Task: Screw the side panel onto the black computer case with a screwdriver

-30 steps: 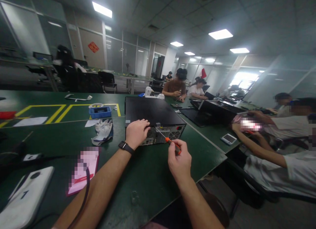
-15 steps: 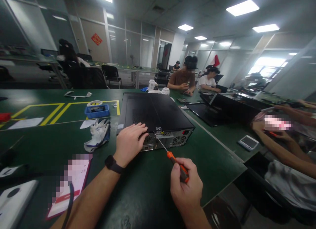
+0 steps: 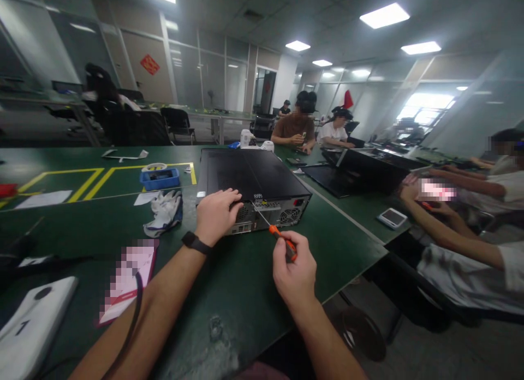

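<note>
A black desktop computer case (image 3: pixel 254 172) lies flat on the green table, its rear panel with fan grille and ports facing me. My left hand (image 3: pixel 219 215) rests open on the case's near left edge, fingers stretched over the top. In my right hand (image 3: pixel 295 265) is a screwdriver (image 3: pixel 282 239) with an orange and dark handle, held between thumb and fingers. Its thin shaft points up and left, and the tip meets the upper rear edge of the case beside my left hand. The screw or slot at the tip is too small to make out.
Left of the case are white work gloves (image 3: pixel 164 213), a blue tray (image 3: pixel 159 179) of small parts and a roll of tape (image 3: pixel 154 166). A pink sheet (image 3: pixel 131 276) and a white device (image 3: pixel 36 314) lie nearer. Co-workers sit right, by another opened case (image 3: pixel 368 170).
My view has turned slightly right, so the scene sits a little further left. The screwdriver stays at the case's rear edge, and my left hand keeps its place on top.
</note>
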Tool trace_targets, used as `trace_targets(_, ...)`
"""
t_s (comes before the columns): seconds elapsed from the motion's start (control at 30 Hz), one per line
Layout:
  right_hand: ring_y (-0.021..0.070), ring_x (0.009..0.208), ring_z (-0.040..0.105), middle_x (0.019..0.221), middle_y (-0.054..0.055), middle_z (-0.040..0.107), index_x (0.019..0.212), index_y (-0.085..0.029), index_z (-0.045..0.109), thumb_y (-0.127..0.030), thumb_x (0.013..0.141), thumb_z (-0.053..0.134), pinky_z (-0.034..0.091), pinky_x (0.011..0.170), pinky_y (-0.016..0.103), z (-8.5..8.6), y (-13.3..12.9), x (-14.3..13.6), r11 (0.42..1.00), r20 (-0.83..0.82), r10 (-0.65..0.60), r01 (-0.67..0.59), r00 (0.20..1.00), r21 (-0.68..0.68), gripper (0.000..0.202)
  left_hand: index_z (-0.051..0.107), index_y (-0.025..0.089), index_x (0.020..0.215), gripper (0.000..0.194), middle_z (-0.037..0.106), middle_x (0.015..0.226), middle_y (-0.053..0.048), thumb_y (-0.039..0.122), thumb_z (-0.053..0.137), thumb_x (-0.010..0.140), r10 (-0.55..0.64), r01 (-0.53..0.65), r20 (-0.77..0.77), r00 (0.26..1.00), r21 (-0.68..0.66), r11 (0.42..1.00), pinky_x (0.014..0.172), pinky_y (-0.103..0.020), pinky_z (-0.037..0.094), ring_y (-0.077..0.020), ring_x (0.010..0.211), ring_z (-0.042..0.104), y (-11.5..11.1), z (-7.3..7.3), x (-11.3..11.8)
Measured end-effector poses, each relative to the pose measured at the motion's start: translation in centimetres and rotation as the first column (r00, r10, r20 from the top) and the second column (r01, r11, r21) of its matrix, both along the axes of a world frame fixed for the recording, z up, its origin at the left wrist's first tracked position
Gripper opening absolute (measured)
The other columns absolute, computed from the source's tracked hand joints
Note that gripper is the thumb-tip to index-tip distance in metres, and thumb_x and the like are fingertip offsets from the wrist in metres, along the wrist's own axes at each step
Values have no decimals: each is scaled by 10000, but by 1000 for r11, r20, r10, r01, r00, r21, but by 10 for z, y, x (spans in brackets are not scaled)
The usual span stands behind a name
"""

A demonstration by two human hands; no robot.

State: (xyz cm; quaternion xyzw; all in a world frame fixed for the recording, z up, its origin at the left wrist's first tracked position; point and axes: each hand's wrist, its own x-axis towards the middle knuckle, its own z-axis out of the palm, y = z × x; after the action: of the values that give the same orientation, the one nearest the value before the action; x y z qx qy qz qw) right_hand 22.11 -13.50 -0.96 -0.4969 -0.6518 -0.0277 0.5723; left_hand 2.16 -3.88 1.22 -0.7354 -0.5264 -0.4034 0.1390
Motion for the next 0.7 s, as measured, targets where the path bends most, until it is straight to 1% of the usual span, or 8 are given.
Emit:
trace_targets(0.2, 182, 795, 641, 887, 45, 648, 1034, -194, 593, -275, 917, 562, 519, 717, 318, 3, 0, 1, 1000, 32, 13, -13, 999, -8, 146, 746, 212, 1052, 213, 750, 1181, -64, 288, 632, 890, -7, 7, -3, 1000, -10, 1000, 1018, -442, 516, -260, 1133, 689, 0, 0, -1)
trace_targets(0.33, 179, 795, 626, 904, 41, 627, 1036, -198, 580, -248, 895, 552, 517, 712, 322, 5, 2, 5, 996, 81, 51, -56, 995, 66, 153, 743, 219, 1052, 209, 751, 1181, -57, 295, 631, 893, -4, 4, -2, 1000, -1, 1000, 1023, -441, 515, -254, 1142, 685, 1, 0, -1)
trace_targets(0.5, 167, 773, 621, 896, 38, 620, 1068, -194, 560, -176, 878, 555, 513, 682, 305, 7, 4, 5, 989, 128, 88, -102, 988, 109, 191, 741, 228, 1051, 202, 754, 1171, -51, 284, 634, 889, -5, 5, 1, 1000, 7, 1000, 1027, -450, 520, -250, 1124, 694, 2, 0, 0)
trace_targets(0.6, 153, 724, 618, 857, 22, 626, 1073, -197, 559, -136, 871, 573, 509, 648, 287, 7, 8, 6, 982, 137, 70, -92, 988, 165, 212, 737, 232, 1060, 206, 755, 1169, -49, 286, 629, 893, -6, 6, 1, 1000, 7, 1000, 1030, -454, 520, -249, 1124, 694, 1, 0, 0)
trace_targets(0.7, 135, 679, 610, 809, 3, 618, 1040, -201, 567, -109, 877, 574, 502, 632, 269, 9, 11, 7, 982, 136, 57, -81, 989, 171, 187, 735, 228, 1060, 203, 757, 1168, -45, 284, 628, 897, -6, 6, 1, 1000, 9, 1000, 1036, -448, 516, -243, 1127, 692, 1, 0, 0)
